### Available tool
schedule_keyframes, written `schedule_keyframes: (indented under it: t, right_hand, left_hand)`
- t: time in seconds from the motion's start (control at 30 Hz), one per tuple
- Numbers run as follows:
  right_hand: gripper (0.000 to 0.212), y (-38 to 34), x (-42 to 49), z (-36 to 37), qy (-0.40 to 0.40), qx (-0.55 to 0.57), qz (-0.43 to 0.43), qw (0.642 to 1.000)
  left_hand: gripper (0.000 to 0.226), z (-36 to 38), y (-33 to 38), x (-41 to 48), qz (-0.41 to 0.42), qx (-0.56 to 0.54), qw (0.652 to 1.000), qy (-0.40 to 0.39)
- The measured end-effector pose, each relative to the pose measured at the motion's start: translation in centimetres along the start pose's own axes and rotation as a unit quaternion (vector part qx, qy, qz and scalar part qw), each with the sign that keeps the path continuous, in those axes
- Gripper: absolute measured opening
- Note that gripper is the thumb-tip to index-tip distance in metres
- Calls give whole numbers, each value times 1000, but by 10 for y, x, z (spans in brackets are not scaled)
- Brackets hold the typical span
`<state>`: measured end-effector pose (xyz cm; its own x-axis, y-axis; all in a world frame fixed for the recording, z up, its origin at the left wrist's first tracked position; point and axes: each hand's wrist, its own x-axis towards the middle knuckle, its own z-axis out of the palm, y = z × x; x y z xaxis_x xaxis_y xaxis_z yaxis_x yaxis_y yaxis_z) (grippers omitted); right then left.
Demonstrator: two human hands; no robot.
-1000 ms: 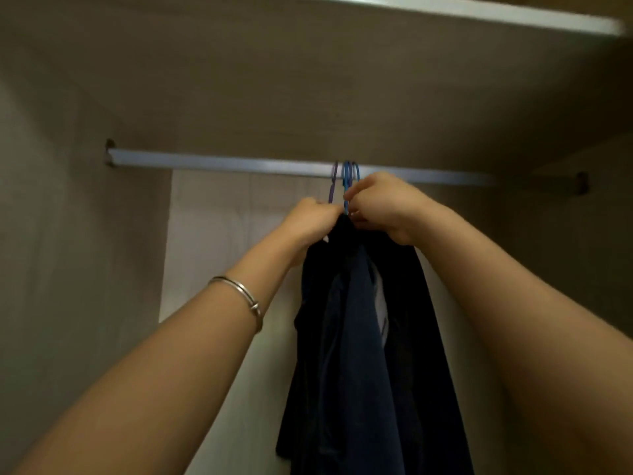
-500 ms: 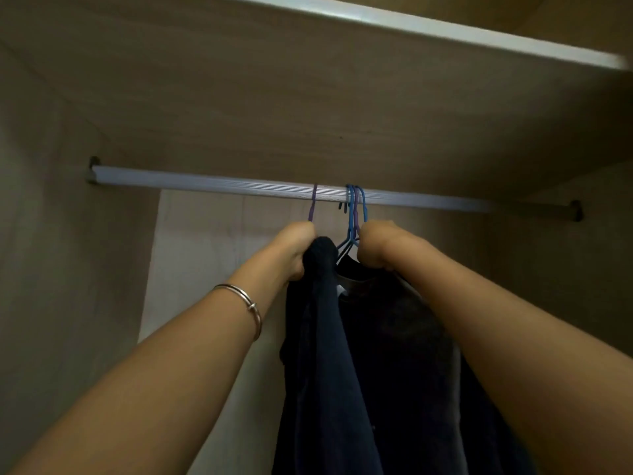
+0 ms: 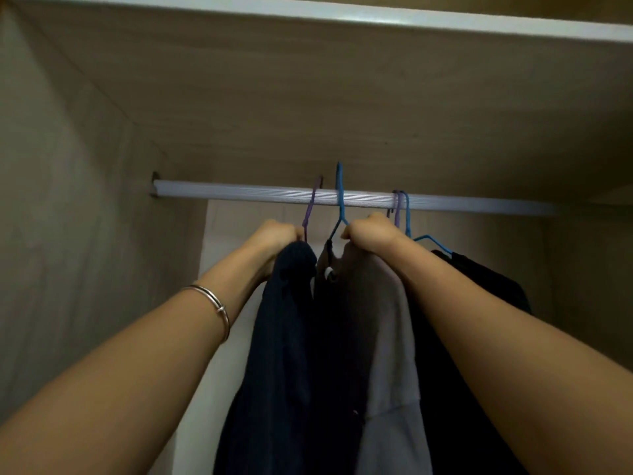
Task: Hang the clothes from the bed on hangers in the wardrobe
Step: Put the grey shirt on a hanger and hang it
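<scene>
Left hand (image 3: 274, 236) fists the navy garment (image 3: 284, 337) at its purple hanger (image 3: 310, 209); right hand (image 3: 371, 231) grips the grey garment (image 3: 387, 337), spreading them apart along the rail (image 3: 239, 193).

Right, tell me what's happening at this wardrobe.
A person is hanging clothes on the silver wardrobe rail. The left hand, with a thin silver bangle on its wrist, grips the dark navy garment at the neck of the purple wire hanger. The right hand holds the grey garment at the neck of the blue wire hanger, whose hook rises above the rail. More hangers and a black garment hang to the right.
</scene>
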<state>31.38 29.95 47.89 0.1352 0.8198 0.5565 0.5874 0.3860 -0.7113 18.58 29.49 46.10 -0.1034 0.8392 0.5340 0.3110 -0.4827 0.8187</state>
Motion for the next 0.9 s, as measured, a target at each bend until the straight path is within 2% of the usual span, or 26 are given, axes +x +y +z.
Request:
schedule_keyframes:
  t: [0.13, 0.33, 0.37, 0.47, 0.63, 0.8, 0.9]
  right_hand:
    - [35, -17, -11, 14, -8, 113, -39, 993]
    - [12, -22, -42, 53, -39, 236, -53, 969]
    - [8, -22, -50, 57, -48, 242, -57, 967]
    - [22, -15, -79, 73, -101, 237, -95, 962]
    - [41, 18, -130, 107, -197, 192, -183, 944]
    - [34, 54, -197, 119, -346, 235, -215, 882]
    - [21, 67, -235, 119, -384, 195, -299, 852]
  left_hand:
    - [23, -19, 12, -11, 19, -42, 998, 47]
    - [26, -41, 17, -37, 22, -36, 997, 62]
    - [27, -45, 12, -44, 20, -43, 997, 59]
    - [30, -56, -7, -67, 3, -70, 996, 57]
    - [26, -67, -51, -130, -42, 20, 995, 92]
    - [23, -74, -80, -217, -144, -54, 983, 101]
    - [22, -81, -79, -274, -204, 2, 973, 111]
